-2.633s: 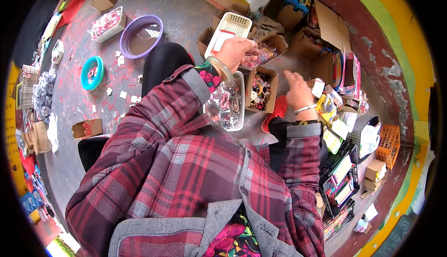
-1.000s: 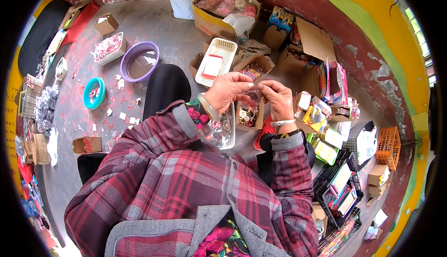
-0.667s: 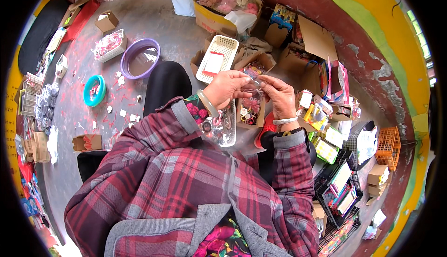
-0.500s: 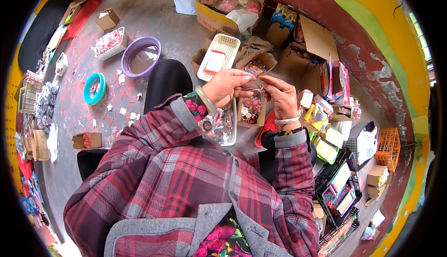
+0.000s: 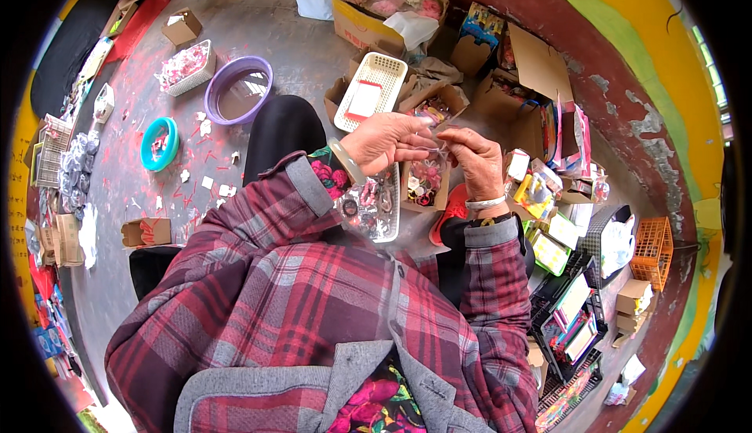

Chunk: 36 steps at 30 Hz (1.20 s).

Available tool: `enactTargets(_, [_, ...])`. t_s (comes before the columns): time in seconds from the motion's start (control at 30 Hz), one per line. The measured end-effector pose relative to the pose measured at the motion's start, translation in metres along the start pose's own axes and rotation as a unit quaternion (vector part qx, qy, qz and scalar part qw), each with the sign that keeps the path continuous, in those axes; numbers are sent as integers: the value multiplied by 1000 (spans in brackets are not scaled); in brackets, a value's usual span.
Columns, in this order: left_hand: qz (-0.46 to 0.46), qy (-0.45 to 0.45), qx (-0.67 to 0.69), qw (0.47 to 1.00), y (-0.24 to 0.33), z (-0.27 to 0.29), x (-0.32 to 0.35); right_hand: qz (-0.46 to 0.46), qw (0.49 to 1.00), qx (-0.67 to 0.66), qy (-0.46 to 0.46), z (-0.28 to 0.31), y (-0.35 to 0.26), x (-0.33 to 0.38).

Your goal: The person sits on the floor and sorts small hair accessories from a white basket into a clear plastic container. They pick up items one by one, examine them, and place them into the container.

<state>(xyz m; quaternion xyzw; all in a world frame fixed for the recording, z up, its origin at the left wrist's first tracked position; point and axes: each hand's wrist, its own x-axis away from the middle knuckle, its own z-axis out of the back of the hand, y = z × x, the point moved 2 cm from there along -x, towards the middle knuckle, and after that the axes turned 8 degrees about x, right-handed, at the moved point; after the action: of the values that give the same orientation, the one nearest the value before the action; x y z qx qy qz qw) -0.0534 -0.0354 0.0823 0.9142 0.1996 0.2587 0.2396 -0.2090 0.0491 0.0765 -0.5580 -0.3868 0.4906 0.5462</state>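
In front of me my left hand [image 5: 388, 141] and my right hand [image 5: 476, 163] meet over the boxes. Between their fingertips is a thin see-through piece of plastic [image 5: 440, 149], like a small bag; its edges are hard to make out. The right thumb and forefinger pinch it. Its glint reaches the left fingertips, whose lower fingers are straighter and a little apart. Below the hands sit a white basket [image 5: 386, 229] of small packed items and a carton [image 5: 427, 202] holding colourful hair ornaments. Beyond the left hand, a cream basket [image 5: 382, 72] holds a red-edged white card [image 5: 365, 101].
On the left stand a purple basin [image 5: 210, 104], a turquoise bowl [image 5: 146, 151] and a basket of pink-and-white pieces [image 5: 188, 82], with scraps strewn on the floor. A big carton [image 5: 356, 29] stands at the far side. Cartons, a black crate [image 5: 540, 323] and an orange basket [image 5: 652, 257] line the right.
My left fingers have loosened from a tighter pinch and spread slightly. The right hand stays pinched, nearly in the same place.
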Motion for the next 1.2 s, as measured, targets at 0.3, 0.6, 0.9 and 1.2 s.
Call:
enactTargets(0.3, [-72,10,-35,997,-5,15,-6,-59,998,-5,-16,9,-1,-4])
enactTargets(0.6, [-157,-18,-96,983,-7,4,-3,-93,992,-87,15,-2,1,-4])
enactTargets(0.9, [-171,-51,-118,977,-13,4,-3,-38,997,-62,38,-2,-3,-4])
enactTargets(1.2, [-139,-57,-93,984,-6,4,-1,-60,994,-71,56,-1,-8,-2])
